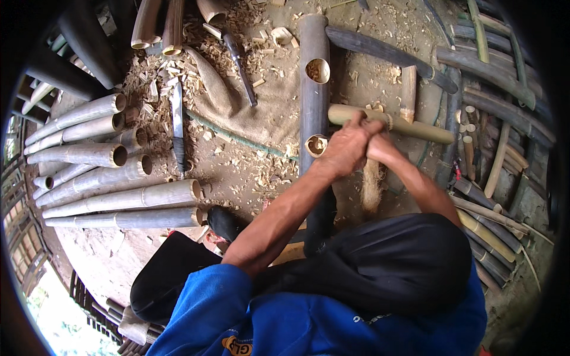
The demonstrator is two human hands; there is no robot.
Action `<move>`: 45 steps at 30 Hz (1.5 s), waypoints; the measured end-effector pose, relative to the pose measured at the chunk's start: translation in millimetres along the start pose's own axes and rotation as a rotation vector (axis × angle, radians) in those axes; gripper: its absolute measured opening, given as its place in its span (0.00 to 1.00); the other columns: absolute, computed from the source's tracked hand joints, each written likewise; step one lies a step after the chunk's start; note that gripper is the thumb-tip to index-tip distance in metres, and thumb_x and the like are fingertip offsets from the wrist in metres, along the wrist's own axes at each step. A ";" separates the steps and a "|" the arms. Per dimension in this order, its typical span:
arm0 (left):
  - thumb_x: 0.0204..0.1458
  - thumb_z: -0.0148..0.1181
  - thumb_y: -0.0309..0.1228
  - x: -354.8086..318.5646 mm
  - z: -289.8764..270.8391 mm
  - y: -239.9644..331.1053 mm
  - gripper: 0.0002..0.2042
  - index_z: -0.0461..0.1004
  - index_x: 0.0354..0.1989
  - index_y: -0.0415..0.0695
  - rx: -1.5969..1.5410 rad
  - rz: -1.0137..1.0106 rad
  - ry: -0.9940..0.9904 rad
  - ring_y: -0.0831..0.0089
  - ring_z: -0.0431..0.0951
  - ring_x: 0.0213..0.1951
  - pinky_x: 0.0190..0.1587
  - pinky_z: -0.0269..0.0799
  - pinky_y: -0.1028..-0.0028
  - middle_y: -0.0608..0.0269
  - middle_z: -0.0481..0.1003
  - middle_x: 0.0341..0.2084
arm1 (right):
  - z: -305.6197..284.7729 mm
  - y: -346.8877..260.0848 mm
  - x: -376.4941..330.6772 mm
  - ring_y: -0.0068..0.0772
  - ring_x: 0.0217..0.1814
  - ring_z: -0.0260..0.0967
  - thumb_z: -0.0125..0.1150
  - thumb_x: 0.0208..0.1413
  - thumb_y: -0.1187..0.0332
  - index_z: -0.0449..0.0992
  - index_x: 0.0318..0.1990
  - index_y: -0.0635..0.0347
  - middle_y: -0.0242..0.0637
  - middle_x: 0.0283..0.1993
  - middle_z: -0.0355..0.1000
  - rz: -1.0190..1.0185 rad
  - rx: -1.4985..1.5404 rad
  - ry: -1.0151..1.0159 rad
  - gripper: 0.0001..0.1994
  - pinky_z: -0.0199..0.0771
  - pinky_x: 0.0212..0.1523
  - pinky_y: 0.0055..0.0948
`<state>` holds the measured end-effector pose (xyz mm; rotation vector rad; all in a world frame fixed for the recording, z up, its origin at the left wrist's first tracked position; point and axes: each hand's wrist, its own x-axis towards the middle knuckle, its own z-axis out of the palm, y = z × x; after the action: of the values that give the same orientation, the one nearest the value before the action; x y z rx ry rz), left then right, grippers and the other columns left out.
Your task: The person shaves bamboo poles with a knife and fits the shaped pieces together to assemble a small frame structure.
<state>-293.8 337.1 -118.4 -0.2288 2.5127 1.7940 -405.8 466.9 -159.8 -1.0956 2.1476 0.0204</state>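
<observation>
Both hands, left hand and right hand, clamp the pale bamboo pole crossing the holed bamboo trunk at twelve o'clock; seating it likely needs a firm push.

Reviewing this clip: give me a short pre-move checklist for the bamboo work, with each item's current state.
1. Left hand closed around the pale green bamboo stick: ok.
2. Right hand on the same stick, beside the left: ok; its grip is partly hidden.
3. Stick lies across the dark bamboo pole with round holes: ok.
4. Long metal blade lies apart from both hands: ok.
5. Ground free of shavings: not ok.
6. Stick seated in a hole: cannot tell.
</observation>
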 end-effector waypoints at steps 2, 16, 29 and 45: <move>0.37 0.58 0.13 0.1 -4.7 -1.8 0.39 0.65 0.64 0.53 -0.124 -0.025 0.209 0.41 0.70 0.55 0.61 0.68 0.59 0.40 0.62 0.55 | -37.7 -27.3 14.0 0.45 0.52 0.72 0.60 0.47 0.68 0.75 0.47 0.56 0.40 0.49 0.75 -0.235 -0.048 0.095 0.17 0.72 0.51 0.41; 0.38 0.64 0.17 -11.1 43.2 18.0 0.49 0.42 0.71 0.43 -0.061 -0.143 0.466 0.30 0.62 0.57 0.60 0.64 0.50 0.27 0.47 0.62 | -47.5 -7.4 9.4 0.54 0.48 0.74 0.67 0.43 0.69 0.75 0.47 0.60 0.49 0.43 0.77 -0.525 -0.064 -0.085 0.20 0.74 0.49 0.46; 0.21 0.66 0.19 -2.1 -6.5 10.3 0.39 0.72 0.55 0.42 0.202 -0.129 -0.856 0.54 0.81 0.41 0.45 0.78 0.59 0.48 0.80 0.36 | 134.2 13.4 -29.2 0.38 0.59 0.69 0.60 0.57 0.62 0.67 0.61 0.54 0.45 0.57 0.72 0.194 0.871 -0.266 0.25 0.73 0.54 0.37; 0.28 0.67 0.25 -28.0 9.8 -7.5 0.40 0.67 0.60 0.43 0.027 -0.033 -0.249 0.47 0.68 0.57 0.61 0.68 0.60 0.40 0.69 0.52 | 102.6 -21.6 -0.1 0.35 0.55 0.69 0.53 0.58 0.72 0.63 0.59 0.56 0.43 0.53 0.69 0.477 0.845 0.081 0.20 0.73 0.52 0.35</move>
<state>-265.6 346.5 -125.3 -0.0416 2.3443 1.6593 -330.1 485.6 -229.9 -0.0984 2.0969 -0.6552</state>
